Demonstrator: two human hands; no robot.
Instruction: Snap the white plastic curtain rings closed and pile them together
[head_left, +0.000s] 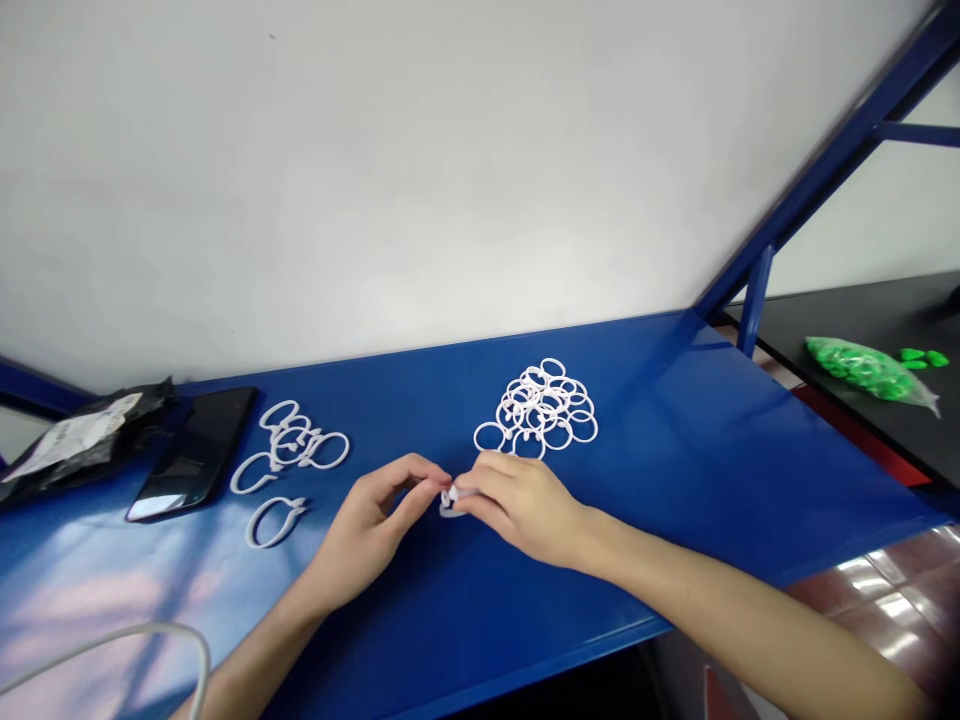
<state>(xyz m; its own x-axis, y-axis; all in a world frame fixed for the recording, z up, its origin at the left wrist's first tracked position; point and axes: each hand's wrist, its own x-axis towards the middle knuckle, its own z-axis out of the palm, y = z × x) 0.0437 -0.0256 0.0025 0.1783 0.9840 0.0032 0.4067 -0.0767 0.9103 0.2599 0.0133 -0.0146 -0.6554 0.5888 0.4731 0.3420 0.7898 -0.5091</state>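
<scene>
Both of my hands meet over the middle of the blue shelf. My left hand and my right hand pinch one small white plastic ring between their fingertips; most of it is hidden by the fingers. Just behind my right hand lies a heap of several closed white rings. To the left of my left hand lie several white rings spread apart, some of them sprung open.
A black phone lies face up at the left, beside a black plastic bag with a white label. A white cable curves at the bottom left. On a black table at the right sits a bag of green pieces. A blue frame post rises at the right.
</scene>
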